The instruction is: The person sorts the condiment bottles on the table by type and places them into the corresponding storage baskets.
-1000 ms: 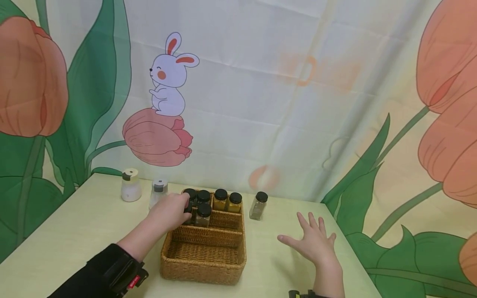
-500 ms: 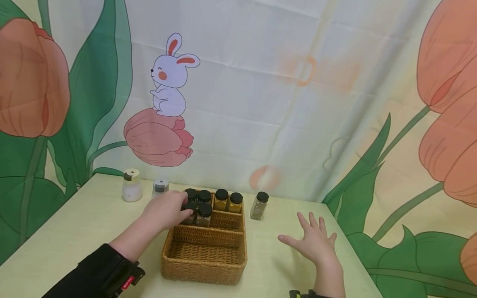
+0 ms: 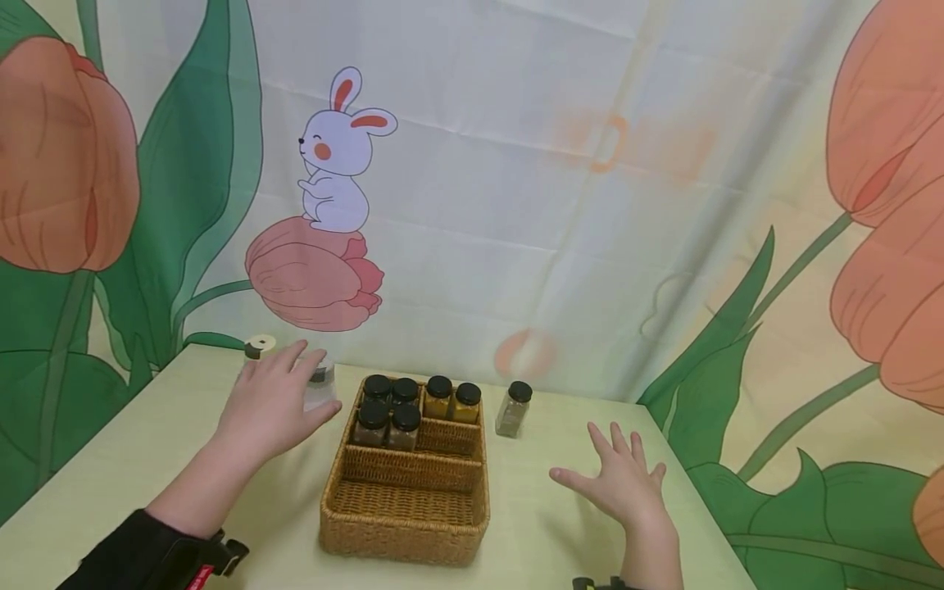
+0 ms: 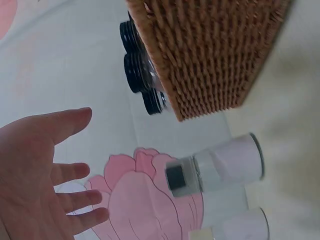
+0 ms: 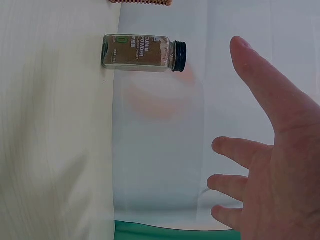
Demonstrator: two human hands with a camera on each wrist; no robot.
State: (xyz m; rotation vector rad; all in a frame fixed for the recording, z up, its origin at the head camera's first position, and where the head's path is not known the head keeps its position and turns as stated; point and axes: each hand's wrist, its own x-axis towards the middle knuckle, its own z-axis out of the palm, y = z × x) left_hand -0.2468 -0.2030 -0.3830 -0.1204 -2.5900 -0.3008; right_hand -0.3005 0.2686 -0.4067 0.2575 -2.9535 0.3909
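My left hand (image 3: 269,403) is in the air left of the wicker basket (image 3: 404,537), fingers spread and holding nothing. It partly hides two white seasoning shakers; the nearer one, with a grey-and-clear top (image 4: 215,165), shows whole in the left wrist view. Black-capped spice jars (image 3: 372,424) fill the basket's back left compartment, and two yellow spice jars (image 3: 452,400) sit in the back right one. Over the table's right side my right hand (image 3: 619,479) hovers with fingers spread, nothing in it. The jar of cumin powder (image 5: 137,52) stands upright on the table between basket and right hand.
The basket's wide front compartment (image 3: 401,500) has no jars in it. A printed cloth (image 3: 457,205) with tulips and a rabbit hangs right behind the pale table (image 3: 531,533). The second shaker (image 3: 260,344), with a cream top, stands near the table's back left.
My left hand has let go of a black-capped jar in the basket's left side and moved left, fingers opening, to in front of the shakers. My right hand stays put.
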